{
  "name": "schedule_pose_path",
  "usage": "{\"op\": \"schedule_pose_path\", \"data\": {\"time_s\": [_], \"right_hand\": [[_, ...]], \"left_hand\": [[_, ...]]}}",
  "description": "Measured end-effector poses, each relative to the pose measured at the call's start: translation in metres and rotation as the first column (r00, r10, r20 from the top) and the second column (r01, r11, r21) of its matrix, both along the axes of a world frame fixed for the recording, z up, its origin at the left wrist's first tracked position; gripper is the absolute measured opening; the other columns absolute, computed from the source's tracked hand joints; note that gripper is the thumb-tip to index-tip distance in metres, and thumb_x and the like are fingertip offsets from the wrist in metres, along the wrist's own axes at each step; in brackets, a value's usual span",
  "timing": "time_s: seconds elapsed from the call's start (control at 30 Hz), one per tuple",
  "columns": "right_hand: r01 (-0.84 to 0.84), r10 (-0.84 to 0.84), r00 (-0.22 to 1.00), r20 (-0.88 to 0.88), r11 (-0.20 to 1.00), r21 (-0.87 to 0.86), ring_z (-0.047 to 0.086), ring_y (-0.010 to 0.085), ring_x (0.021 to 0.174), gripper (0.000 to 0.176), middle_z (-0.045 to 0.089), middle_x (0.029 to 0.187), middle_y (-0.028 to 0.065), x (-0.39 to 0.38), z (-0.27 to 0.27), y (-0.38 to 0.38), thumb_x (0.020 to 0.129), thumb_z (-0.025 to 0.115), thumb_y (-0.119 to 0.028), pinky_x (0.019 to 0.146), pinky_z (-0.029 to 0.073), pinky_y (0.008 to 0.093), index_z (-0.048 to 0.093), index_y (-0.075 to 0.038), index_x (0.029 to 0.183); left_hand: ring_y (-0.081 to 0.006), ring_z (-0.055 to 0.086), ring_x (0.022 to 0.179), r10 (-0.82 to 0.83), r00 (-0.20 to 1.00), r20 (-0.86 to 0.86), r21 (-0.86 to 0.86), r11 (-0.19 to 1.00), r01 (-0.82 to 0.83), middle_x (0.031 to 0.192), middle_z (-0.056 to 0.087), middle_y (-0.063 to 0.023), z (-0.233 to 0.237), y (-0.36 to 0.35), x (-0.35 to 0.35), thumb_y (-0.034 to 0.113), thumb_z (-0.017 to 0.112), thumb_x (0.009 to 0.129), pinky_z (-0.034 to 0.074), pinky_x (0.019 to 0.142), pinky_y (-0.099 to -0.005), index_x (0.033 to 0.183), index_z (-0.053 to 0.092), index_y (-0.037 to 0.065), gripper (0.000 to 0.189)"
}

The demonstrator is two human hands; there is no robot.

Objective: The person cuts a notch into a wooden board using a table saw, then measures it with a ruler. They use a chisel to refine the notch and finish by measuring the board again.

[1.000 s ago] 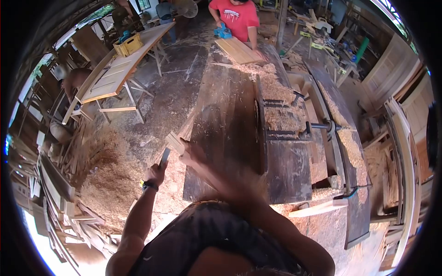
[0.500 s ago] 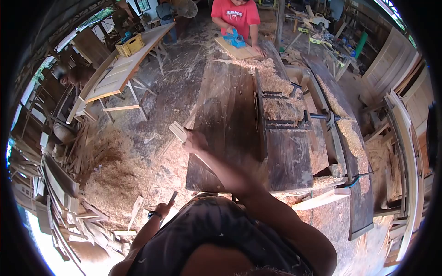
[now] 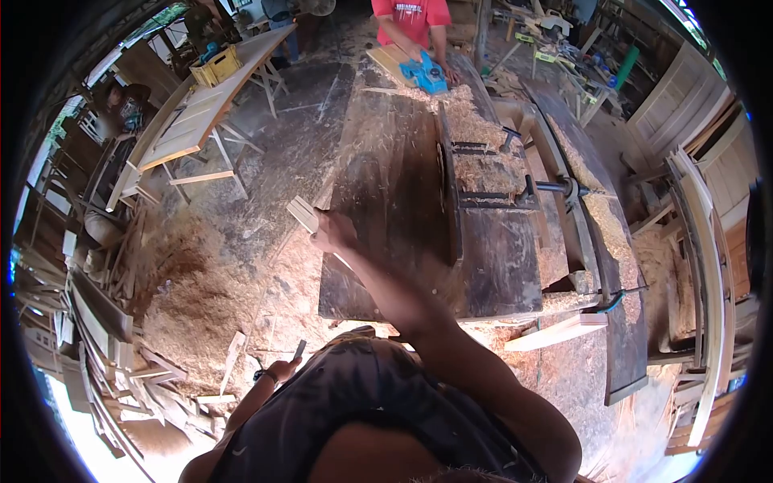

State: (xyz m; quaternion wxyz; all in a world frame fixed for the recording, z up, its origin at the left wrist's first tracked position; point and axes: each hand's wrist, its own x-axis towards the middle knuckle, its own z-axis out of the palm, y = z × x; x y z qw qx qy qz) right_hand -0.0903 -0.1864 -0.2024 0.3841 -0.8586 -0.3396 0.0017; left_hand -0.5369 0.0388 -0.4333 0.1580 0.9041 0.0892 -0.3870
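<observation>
Shavings heap far left. Left hand hangs low by my hip, closed on a thin stick that points up, likely parked clear of the work. Right hand, arm outstretched and well apart from the left, clamps the end of the wood strips at the bench corner, probably to brace them on its edge. Far end: co-worker with blue planer.

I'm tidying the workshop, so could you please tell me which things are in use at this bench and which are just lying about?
In use:
- wood block, held by the right hand
- thin stick, held by the left hand
- workbench

Lying about:
- shavings pile
- offcuts
- yellow crate
- metal clamp
</observation>
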Motion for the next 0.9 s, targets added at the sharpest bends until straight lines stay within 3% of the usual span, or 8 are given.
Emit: {"op": "schedule_pose_path", "data": {"time_s": [0.07, 0.1, 0.3, 0.47, 0.53, 0.73, 0.8, 0.9], "right_hand": [[0.043, -0.043, 0.999, 0.014, 0.999, 0.014, 0.07, 0.0383, 0.09, 0.032, 0.07, 0.102, 0.0211, -0.004, 0.006, -0.002, 0.096, 0.056, -0.03, 0.076, 0.058, 0.0501, 0.064, -0.014, 0.122], [0.041, -0.041, 0.999, 0.014, 0.999, 0.008, 0.07, 0.0383, 0.09, 0.032, 0.07, 0.102, 0.0211, -0.002, 0.002, 0.0, 0.096, 0.056, -0.03, 0.076, 0.058, 0.0501, 0.064, -0.014, 0.122], [-0.115, 0.087, 0.99, -0.113, 0.954, -0.276, 0.069, 0.0398, 0.102, 0.083, 0.068, 0.119, 0.0227, -0.013, 0.04, -0.017, 0.077, 0.073, -0.038, 0.086, 0.059, 0.0473, 0.041, -0.009, 0.149], [-0.087, 0.058, 0.994, -0.089, 0.923, -0.376, 0.051, 0.0437, 0.132, 0.126, 0.037, 0.153, 0.0303, -0.033, 0.038, -0.073, 0.074, 0.075, -0.064, 0.107, 0.049, 0.046, 0.006, -0.005, 0.161], [-0.136, 0.068, 0.984, -0.165, 0.886, -0.443, 0.048, 0.0441, 0.135, 0.128, 0.034, 0.155, 0.031, -0.042, 0.058, -0.106, 0.072, 0.076, -0.066, 0.109, 0.046, 0.0458, 0.008, -0.003, 0.16], [-0.069, 0.024, 0.993, -0.116, 0.914, -0.401, 0.048, 0.041, 0.136, 0.13, 0.039, 0.151, 0.0307, -0.062, -0.004, -0.144, 0.062, 0.082, -0.071, 0.11, 0.045, 0.0464, 0.024, 0.0, 0.156], [-0.063, 0.037, 0.996, -0.085, 0.943, -0.326, 0.051, 0.0396, 0.133, 0.128, 0.046, 0.147, 0.0297, -0.061, 0.0, -0.147, 0.059, 0.084, -0.071, 0.108, 0.046, 0.0464, 0.033, -0.001, 0.153], [-0.215, 0.074, 0.922, -0.38, 0.914, -0.344, 0.065, 0.0314, 0.113, 0.104, 0.065, 0.124, 0.0221, -0.06, 0.033, -0.151, 0.062, 0.089, -0.06, 0.095, 0.052, 0.0416, 0.05, -0.002, 0.139]], "left_hand": [[-0.0304, 0.071, 0.089, 0.465, 0.88, -0.098, 0.019, 0.885, -0.465, 0.085, 0.074, -0.0176, 0.073, -0.038, 0.026, 0.089, 0.03, 0.086, 0.052, 0.085, -0.0439, 0.083, 0.075, 0.002, 0.098], [-0.0291, 0.071, 0.087, 0.442, 0.888, -0.126, 0.032, 0.897, -0.442, 0.083, 0.074, -0.016, 0.094, -0.044, 0.04, 0.09, 0.031, 0.085, 0.052, 0.083, -0.0428, 0.084, 0.075, 0.003, 0.097], [-0.0242, 0.07, 0.075, 0.406, 0.9, -0.157, -0.05, 0.907, -0.418, 0.072, 0.07, -0.0103, 0.08, -0.032, 0.055, 0.086, 0.04, 0.086, 0.052, 0.073, -0.0414, 0.077, 0.072, 0.004, 0.088], [-0.027, 0.068, 0.073, 0.359, 0.93, -0.074, -0.058, 0.93, -0.363, 0.069, 0.069, -0.0099, 0.067, -0.038, 0.054, 0.087, 0.036, 0.087, 0.051, 0.072, -0.0436, 0.073, 0.072, 0.006, 0.09], [-0.0332, 0.07, 0.084, 0.322, 0.936, -0.14, -0.018, 0.945, -0.327, 0.077, 0.072, -0.0157, 0.063, -0.044, 0.047, 0.09, 0.023, 0.086, 0.05, 0.08, -0.0469, 0.078, 0.074, 0.005, 0.099], [-0.0306, 0.072, 0.085, 0.109, 0.986, -0.126, 0.011, 0.994, -0.109, 0.085, 0.074, -0.0179, -0.033, -0.013, 0.023, 0.092, 0.037, 0.081, 0.051, 0.084, -0.0447, 0.083, 0.074, 0.003, 0.096], [-0.0295, 0.072, 0.083, 0.231, 0.955, -0.188, -0.002, 0.972, -0.236, 0.083, 0.073, -0.0171, 0.007, -0.031, 0.045, 0.091, 0.04, 0.082, 0.053, 0.08, -0.044, 0.082, 0.073, 0.002, 0.094], [-0.024, 0.069, 0.067, 0.347, 0.915, -0.205, -0.033, 0.932, -0.361, 0.071, 0.068, -0.0108, 0.045, -0.038, 0.078, 0.086, 0.048, 0.083, 0.055, 0.066, -0.04, 0.074, 0.069, 0.004, 0.084]]}}
